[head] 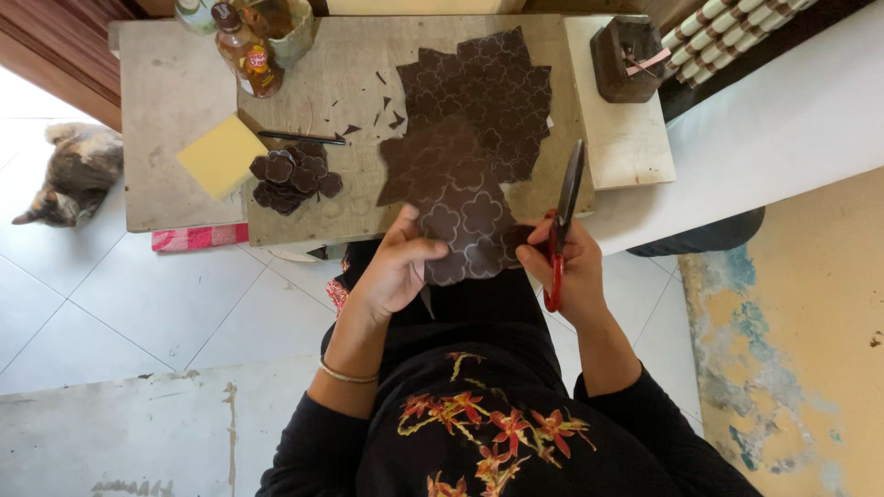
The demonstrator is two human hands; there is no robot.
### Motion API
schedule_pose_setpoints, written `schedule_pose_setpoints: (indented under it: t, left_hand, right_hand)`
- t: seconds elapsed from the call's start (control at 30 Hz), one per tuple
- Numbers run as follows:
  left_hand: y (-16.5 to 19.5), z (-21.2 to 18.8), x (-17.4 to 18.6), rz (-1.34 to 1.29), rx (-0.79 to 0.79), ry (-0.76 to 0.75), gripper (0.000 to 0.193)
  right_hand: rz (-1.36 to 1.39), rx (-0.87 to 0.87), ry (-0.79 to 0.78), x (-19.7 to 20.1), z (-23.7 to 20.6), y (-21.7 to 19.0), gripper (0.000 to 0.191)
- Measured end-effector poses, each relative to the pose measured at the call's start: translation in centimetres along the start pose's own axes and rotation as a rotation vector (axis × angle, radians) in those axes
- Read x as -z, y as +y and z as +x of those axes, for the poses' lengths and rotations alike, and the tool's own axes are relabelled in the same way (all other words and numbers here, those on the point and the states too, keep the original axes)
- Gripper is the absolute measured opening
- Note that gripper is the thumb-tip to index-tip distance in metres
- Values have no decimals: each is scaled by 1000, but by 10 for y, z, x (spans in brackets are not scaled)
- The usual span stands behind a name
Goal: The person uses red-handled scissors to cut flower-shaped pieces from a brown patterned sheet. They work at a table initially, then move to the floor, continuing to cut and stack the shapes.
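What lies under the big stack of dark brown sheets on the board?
Under the brown sheets only the wooden board shows around their edges, with small offcuts beside them. Anything directly beneath is covered.

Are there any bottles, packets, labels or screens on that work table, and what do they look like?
Glass bottle: back left of the wooden table, brown, lying tilted, with a red and white label.
Second bottle: at the top edge beside it, pale with a greenish label, mostly cut off.
Yellow pad: left side, a flat square, no label visible.
No screens or signs.
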State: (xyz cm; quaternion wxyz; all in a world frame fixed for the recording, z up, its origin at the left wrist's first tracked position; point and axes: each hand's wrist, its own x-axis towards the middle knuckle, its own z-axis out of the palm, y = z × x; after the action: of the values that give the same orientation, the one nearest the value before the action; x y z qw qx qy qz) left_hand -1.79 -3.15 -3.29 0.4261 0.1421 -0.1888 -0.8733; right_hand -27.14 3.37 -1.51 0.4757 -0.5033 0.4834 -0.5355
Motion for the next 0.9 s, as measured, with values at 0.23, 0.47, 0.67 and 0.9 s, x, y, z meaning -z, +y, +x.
schedule_pose_setpoints:
  t: [0.23,0.47,0.67,0.9]
  left_hand:
    - [-34,-4,39,482,-198,68,53]
    - [-33,-17,32,585,-184,-6,47]
    - [21,-31,-4,160,-238,-126,63]
    - [14,-28,22,241,-196,211,30]
  right_hand:
    - [-10,-51,83,-4,0,-6,26]
    - [-103,-98,191,-3,7,-2,27]
    - [-195,31,187,19,17,-15,24]
    - [-220,97,241,14,24,-28,25]
